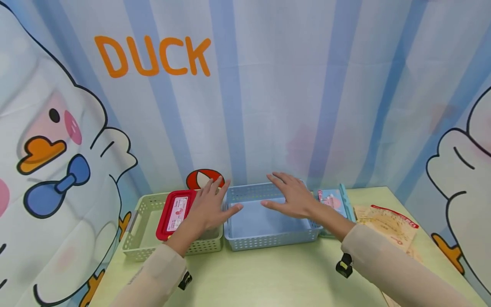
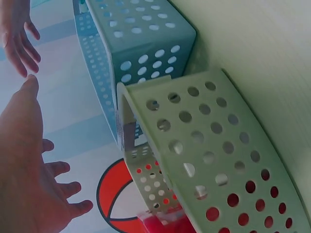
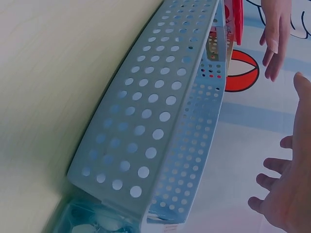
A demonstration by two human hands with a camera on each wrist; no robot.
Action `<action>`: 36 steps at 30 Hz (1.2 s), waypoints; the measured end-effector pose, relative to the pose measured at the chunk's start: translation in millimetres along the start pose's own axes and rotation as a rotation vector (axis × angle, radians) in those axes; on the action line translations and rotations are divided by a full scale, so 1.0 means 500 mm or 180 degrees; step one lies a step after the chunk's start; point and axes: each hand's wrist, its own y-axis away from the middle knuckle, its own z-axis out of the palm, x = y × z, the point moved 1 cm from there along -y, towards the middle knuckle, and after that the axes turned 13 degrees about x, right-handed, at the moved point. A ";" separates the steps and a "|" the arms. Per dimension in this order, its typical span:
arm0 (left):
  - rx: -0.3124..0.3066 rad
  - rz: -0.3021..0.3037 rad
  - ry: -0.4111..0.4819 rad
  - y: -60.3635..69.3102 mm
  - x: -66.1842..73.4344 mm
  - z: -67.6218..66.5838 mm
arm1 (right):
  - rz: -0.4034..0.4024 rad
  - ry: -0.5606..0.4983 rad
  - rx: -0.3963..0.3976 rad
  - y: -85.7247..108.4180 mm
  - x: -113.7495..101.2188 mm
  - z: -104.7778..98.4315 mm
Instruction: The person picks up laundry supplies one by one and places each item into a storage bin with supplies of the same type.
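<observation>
Both hands are raised with fingers spread, holding nothing. In the head view my left hand (image 1: 209,209) is above the right part of the green basket (image 1: 143,230), beside a red-lidded box (image 1: 177,215) that leans in that basket. My right hand (image 1: 293,196) hovers over the blue basket (image 1: 264,241), which has nothing visible inside. The left wrist view shows my left hand (image 2: 34,165) beside the green basket (image 2: 209,145), apart from it. In the right wrist view my right hand (image 3: 289,170) is apart from the blue basket (image 3: 131,116).
Right of the blue basket stands a teal-edged container with a pink and blue pack (image 1: 331,200). Beige packages with a red edge (image 1: 391,226) lie on the table (image 1: 261,277) at the right. A striped curtain (image 1: 268,94) with printed ducks hangs behind.
</observation>
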 end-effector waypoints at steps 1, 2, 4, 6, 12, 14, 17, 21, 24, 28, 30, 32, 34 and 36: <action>-0.0007 -0.0004 0.0015 0.001 0.003 0.001 | 0.0008 0.0003 0.0000 0.001 0.002 -0.001; -0.0016 0.0002 0.0015 0.001 0.005 0.004 | 0.0016 0.0011 0.0005 0.003 0.005 -0.002; -0.0033 0.0009 -0.0023 0.000 0.008 0.010 | 0.0022 0.0024 0.0011 0.005 0.011 -0.005; -0.0035 0.0016 -0.0022 -0.002 0.012 0.016 | 0.0044 -0.0019 0.0013 0.007 0.016 -0.010; -0.0120 0.0011 0.0066 -0.015 0.033 0.024 | 0.0220 -0.0189 -0.0005 0.006 0.030 -0.031; -0.0148 0.0008 0.0059 -0.022 0.043 0.023 | 0.0244 -0.0192 -0.0003 0.004 0.034 -0.037; -0.0142 0.0010 0.0025 -0.029 0.058 0.019 | 0.0229 -0.0148 -0.0001 0.002 0.041 -0.044; -0.0120 0.0000 0.0050 -0.038 0.075 0.015 | 0.0260 -0.0156 0.0014 0.004 0.053 -0.057; -0.0104 -0.0014 0.0112 -0.041 0.085 0.015 | 0.0356 -0.0243 -0.0004 0.004 0.060 -0.069; -0.0047 -0.0044 0.0166 -0.043 0.095 0.017 | 0.0438 -0.0353 -0.0051 0.000 0.059 -0.084; -0.0012 -0.0050 0.0194 -0.043 0.100 0.020 | 0.0458 -0.0378 -0.0066 -0.001 0.058 -0.091; 0.0018 -0.0038 0.0224 -0.042 0.107 0.022 | 0.0461 -0.0362 -0.0072 -0.001 0.060 -0.096; 0.0039 -0.0023 0.0258 -0.041 0.115 0.024 | 0.0475 -0.0353 -0.0068 0.000 0.062 -0.099; 0.0084 0.0004 0.0321 -0.040 0.123 0.026 | 0.0488 -0.0339 -0.0048 0.004 0.065 -0.104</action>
